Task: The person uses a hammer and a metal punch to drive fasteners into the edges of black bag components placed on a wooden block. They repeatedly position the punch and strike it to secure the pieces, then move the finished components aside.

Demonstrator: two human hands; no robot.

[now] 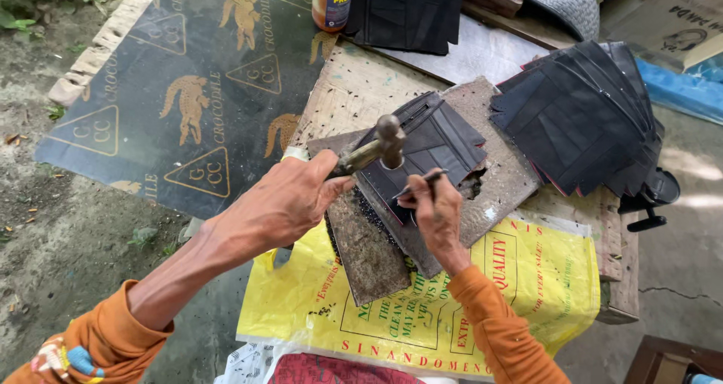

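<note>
**Punching of black leather pieces: one piece on the block, a stack beside it**

Left of the table, on the ground, lies a dark printed mat [188, 90]; nothing on it is being handled.

The left hand [282, 203] is wrapped shut around the handle of a hammer [380, 149], fingers fully curled. The hammer head stands raised just above the work, not touching it.

At the middle of the table [354, 90], near its front edge, a flat stone slab [493, 177] carries the piece in hand: a black stitched leather panel [433, 139] lying flat on the slab. A second, rusty-brown slab [369, 252] overlaps the front edge.

The right hand [437, 211] pinches a thin metal punch [422, 182] between thumb and fingers, closed tight on it, the tool slanted over the front edge of the panel. Whether its tip touches the leather cannot be told.

Black specks are scattered around the slabs and on the yellow printed sack [542, 278] hanging over the front edge; judged as punch waste, they suggest some holes are already cut.

Toward the right edge lies a fanned stack of black leather pieces [580, 120]. Whether these are finished or waiting cannot be told. At the far edge stand a jar with an orange label [331, 4] and another dark pile [407, 11].

Assessment: work is mid-course; the present panel is not yet finished.
</note>
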